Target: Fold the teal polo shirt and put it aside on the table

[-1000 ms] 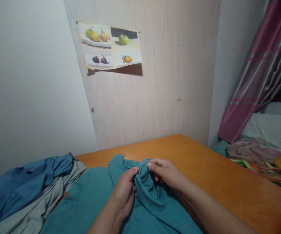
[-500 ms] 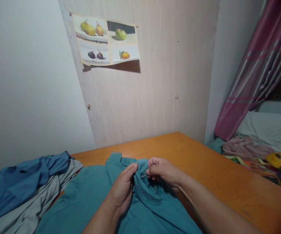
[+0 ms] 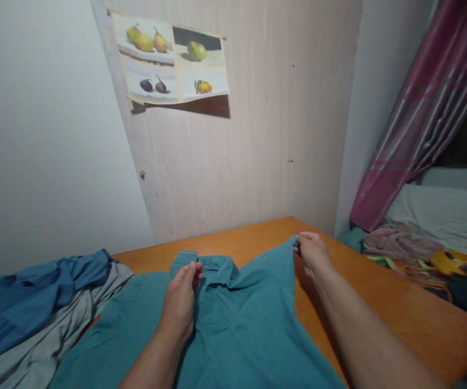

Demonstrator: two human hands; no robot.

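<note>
A teal collared shirt [image 3: 249, 319] lies spread over the wooden table, its collar [image 3: 221, 267] towards the wall and partly folded over. My right hand [image 3: 313, 251] pinches the shirt's right shoulder corner and holds it raised, so the cloth slopes up to the fingers. Beside the collar and button front, my left hand [image 3: 180, 297] is closed, its thumb and fingers curled together. Whether cloth sits between those fingertips is hidden.
Blue cloth [image 3: 34, 302] and grey cloth [image 3: 75, 319] lie piled on the left. The orange-brown table [image 3: 269, 235] meets a wall with a fruit print [image 3: 176, 62]. Right of it are a magenta curtain [image 3: 399, 129], a pink cloth [image 3: 399, 243] and a yellow object [image 3: 449, 263].
My right hand has moved right and up, drawing the bunched shoulder out from the collar. My left hand has shifted left, off the bunched cloth. The view has swung slightly.
</note>
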